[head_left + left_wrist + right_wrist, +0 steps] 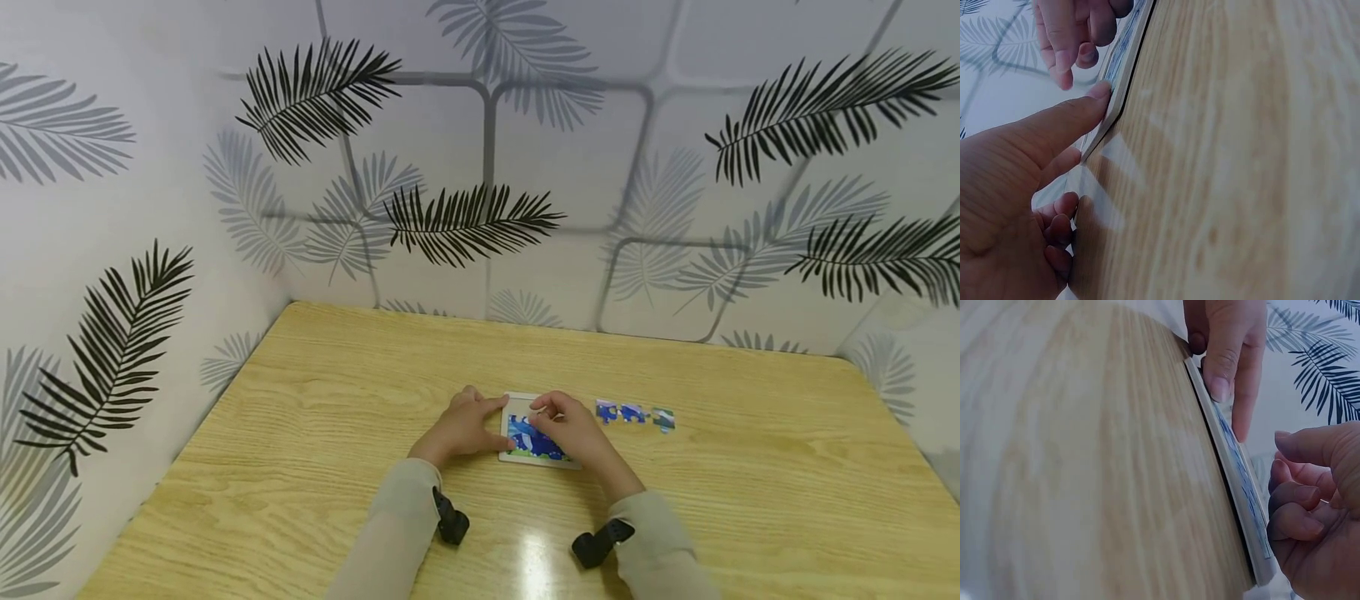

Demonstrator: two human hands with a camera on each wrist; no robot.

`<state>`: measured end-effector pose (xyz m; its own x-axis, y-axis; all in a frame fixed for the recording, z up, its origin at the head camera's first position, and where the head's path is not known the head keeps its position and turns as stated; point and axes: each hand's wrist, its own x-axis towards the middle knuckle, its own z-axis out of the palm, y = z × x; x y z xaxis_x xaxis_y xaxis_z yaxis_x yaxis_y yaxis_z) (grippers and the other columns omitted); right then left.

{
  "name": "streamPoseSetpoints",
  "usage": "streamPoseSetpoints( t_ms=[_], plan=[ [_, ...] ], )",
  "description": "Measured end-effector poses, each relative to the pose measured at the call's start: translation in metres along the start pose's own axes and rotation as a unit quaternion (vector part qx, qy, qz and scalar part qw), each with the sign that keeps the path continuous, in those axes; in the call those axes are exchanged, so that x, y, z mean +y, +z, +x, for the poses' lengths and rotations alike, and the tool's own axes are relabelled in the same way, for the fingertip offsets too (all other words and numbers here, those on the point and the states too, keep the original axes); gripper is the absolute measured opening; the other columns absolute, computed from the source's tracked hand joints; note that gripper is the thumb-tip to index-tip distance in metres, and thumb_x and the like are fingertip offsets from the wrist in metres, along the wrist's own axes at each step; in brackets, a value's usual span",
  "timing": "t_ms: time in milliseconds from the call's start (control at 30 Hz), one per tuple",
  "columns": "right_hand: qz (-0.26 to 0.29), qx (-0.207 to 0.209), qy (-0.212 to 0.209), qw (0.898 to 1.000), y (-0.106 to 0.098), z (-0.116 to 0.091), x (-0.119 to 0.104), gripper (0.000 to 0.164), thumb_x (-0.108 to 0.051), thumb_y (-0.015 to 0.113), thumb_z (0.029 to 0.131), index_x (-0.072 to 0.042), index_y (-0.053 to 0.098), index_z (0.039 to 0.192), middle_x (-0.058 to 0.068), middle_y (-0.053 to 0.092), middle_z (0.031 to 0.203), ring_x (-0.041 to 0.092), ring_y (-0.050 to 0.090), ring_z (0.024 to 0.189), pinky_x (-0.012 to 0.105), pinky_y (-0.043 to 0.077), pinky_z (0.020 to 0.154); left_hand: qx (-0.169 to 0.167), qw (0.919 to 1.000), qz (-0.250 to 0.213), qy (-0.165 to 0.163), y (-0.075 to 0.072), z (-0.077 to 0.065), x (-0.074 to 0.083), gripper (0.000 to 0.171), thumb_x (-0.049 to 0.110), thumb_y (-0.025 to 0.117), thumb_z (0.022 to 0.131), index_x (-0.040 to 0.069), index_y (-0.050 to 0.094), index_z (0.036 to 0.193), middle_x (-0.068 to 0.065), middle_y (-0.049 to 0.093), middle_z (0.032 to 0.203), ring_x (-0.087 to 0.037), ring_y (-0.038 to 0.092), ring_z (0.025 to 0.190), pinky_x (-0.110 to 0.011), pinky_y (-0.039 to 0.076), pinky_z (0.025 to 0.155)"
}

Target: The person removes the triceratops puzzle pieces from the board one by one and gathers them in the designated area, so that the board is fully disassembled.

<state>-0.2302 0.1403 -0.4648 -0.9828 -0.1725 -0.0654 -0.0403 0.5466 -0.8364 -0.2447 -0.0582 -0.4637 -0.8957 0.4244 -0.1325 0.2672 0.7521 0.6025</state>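
Observation:
A small jigsaw puzzle with a blue picture and green along its lower edge lies in a pale-rimmed tray. Bare pale backing shows along the tray's far part. My left hand spans the tray's left side, thumb pressing the near left part and index finger at the far left corner. Over the puzzle's right half hovers my right hand. In the right wrist view, that hand's fingers are loosely bent, with a gap below the thumb and no piece showing between them.
To the right of the tray lie loose puzzle pieces: one blue-purple, one blue and one greenish. They rest on a wood-grain table. A leaf-patterned wall stands behind the table's far edge.

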Motion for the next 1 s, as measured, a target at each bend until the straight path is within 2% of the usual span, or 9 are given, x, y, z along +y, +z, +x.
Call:
streamPoseSetpoints(
  t_ms=[167, 467, 1000],
  plan=[
    [0.001, -0.012, -0.005, 1.000, 0.006, 0.002, -0.001, 0.017, -0.011, 0.064, 0.090, -0.004, 0.061, 0.106, 0.003, 0.052, 0.078, 0.016, 0.049, 0.073, 0.029, 0.041, 0.069, 0.000, 1.0000, 0.000, 0.003, -0.001, 0.000, -0.001, 0.075, 0.039, 0.078, 0.077, 0.018, 0.046, 0.142, -0.004, 0.034, 0.095, -0.020, 0.032, 0.086, -0.031, 0.032, 0.072],
    [-0.015, -0.023, 0.016, 1.000, 0.010, 0.007, 0.001, 0.021, -0.010, 0.067, 0.088, -0.004, 0.064, 0.108, 0.002, 0.051, 0.076, 0.015, 0.046, 0.068, 0.027, 0.037, 0.061, -0.001, 1.0000, 0.007, 0.002, -0.001, 0.001, -0.002, 0.075, 0.039, 0.077, 0.078, 0.018, 0.045, 0.142, -0.004, 0.034, 0.096, -0.020, 0.031, 0.087, -0.031, 0.032, 0.073],
    [-0.046, -0.032, 0.002, 0.998, 0.009, 0.006, -0.001, 0.019, -0.004, 0.068, 0.085, -0.006, 0.063, 0.104, 0.002, 0.047, 0.071, 0.014, 0.042, 0.061, 0.027, 0.033, 0.055, -0.005, 1.0000, 0.005, 0.002, 0.001, 0.002, -0.002, 0.075, 0.039, 0.077, 0.078, 0.019, 0.045, 0.143, -0.004, 0.033, 0.095, -0.020, 0.030, 0.086, -0.031, 0.030, 0.072]
  ],
)
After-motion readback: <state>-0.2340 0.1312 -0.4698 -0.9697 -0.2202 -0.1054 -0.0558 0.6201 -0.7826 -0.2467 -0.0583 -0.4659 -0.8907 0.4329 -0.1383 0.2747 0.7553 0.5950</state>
